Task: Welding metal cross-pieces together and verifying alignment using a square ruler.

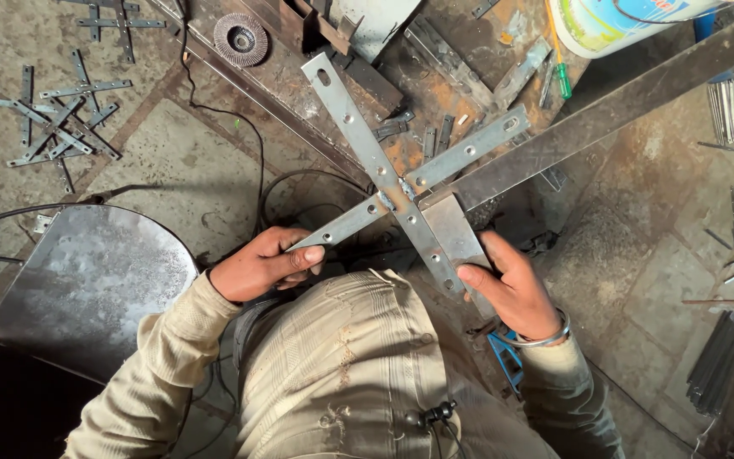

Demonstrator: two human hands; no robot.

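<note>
Head view: left hand (263, 263) pinches the lower-left arm tip of the welded cross bracket (401, 197); right hand (511, 289) clamps its lower-right arm down on the rusty steel bar (622, 102). Best to keep the joint flat and grip clear of the weld. Beyond the hands, a scorched workbench (435, 76); flap disc (240, 39) ahead-left, finished crosses (61, 119) on the concrete floor far left.
</note>
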